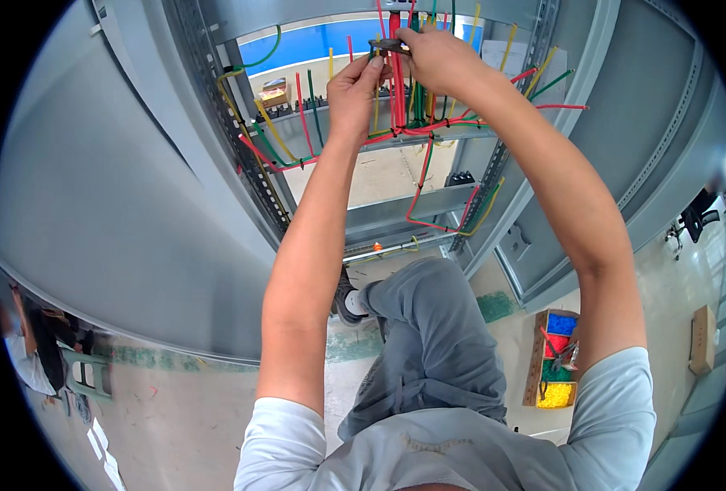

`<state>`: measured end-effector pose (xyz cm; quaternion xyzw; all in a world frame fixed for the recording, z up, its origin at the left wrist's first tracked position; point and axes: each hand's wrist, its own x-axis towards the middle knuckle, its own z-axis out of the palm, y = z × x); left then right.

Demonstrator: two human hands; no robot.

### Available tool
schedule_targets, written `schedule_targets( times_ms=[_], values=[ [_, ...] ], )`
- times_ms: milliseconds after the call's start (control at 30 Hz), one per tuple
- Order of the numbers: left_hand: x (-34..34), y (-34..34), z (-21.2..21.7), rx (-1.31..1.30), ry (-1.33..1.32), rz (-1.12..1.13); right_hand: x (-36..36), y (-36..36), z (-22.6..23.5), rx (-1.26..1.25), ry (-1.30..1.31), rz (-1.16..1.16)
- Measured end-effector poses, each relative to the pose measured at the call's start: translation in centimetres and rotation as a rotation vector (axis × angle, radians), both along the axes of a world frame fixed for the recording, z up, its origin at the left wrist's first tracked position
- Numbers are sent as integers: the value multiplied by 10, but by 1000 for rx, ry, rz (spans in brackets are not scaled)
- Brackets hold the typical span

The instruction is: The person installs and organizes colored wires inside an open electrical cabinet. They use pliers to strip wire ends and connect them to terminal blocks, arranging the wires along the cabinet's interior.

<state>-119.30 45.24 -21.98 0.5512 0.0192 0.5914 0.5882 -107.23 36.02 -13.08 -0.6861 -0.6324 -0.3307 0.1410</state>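
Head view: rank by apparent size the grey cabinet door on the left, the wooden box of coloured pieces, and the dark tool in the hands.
1. Grey cabinet door, by far the largest.
2. Wooden box of coloured pieces.
3. Dark tool, smallest, partly hidden by the right hand.

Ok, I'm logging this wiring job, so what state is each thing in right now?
Left hand: raised, fingers pinching wires.
Right hand: raised, closed on a dark tool.
Red wire bundle: upright, held between the hands.
Cabinet: open, loose wires hanging out.
Sorting box: on the floor, open, filled with coloured pieces.

Both hands point(395, 69) on bundled wires point(398, 82)
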Motion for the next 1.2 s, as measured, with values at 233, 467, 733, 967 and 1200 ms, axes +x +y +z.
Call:
schedule_targets(
  times_ms=[233, 467, 733, 967, 1200],
  values=[
    [-1, -1, 0, -14, -14, -14, -4, -2, 3, 22, -92, -46],
    [0, -2, -1, 34, -17, -6, 38, 23, 4, 245, -377, 233],
    [2, -3, -1, 26, 15, 36, 43, 23, 17, 87, -196, 253],
    [0, -12, 0, 72, 104, 70, -15, -36, 63, 524, 554, 592],
    [3, -83, -22, 580, 129, 658, 0, -166, -88, 4, 1235, 535]
  ],
)
